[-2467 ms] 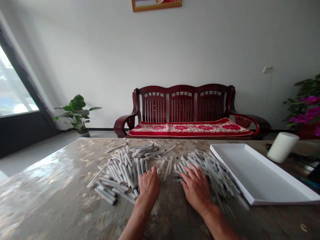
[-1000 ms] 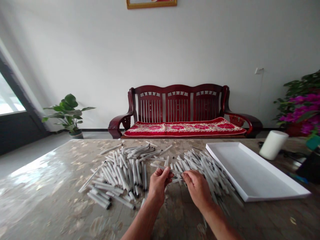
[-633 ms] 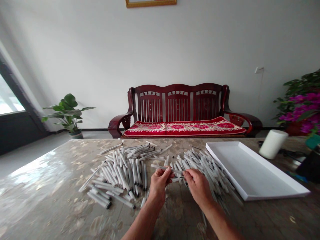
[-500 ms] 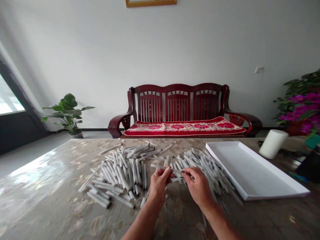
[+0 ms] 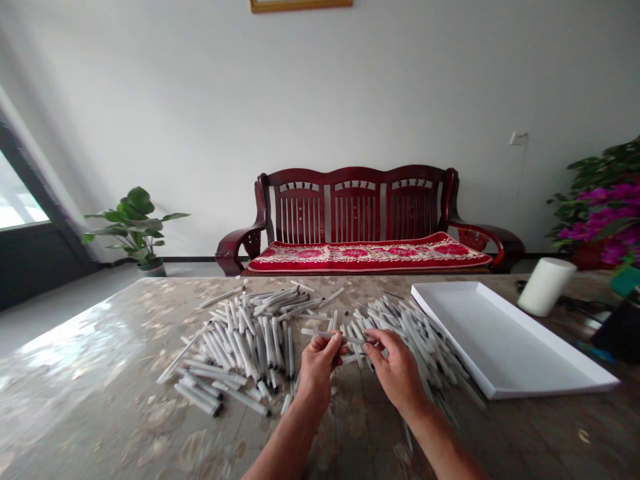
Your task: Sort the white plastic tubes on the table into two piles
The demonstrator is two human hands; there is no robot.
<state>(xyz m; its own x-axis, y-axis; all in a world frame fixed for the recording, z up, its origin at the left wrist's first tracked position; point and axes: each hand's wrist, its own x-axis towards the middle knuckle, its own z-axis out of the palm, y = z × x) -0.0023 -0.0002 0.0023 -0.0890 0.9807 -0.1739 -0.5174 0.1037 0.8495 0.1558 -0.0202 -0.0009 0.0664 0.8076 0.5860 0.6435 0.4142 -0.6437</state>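
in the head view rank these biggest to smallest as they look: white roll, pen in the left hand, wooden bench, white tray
1. Wooden bench
2. White tray, though it lies nearer the camera
3. White roll
4. Pen in the left hand, thin and partly covered by fingers

Pale wall (image 5: pixel 380 87), red wooden bench (image 5: pixel 356 196), window (image 5: pixel 17 200)

Soft daylight from the window (image 5: pixel 17 193) at left leaves white glare on the tabletop (image 5: pixel 85 343), which darkens rightward, with wide-angle stretching towards the edges.
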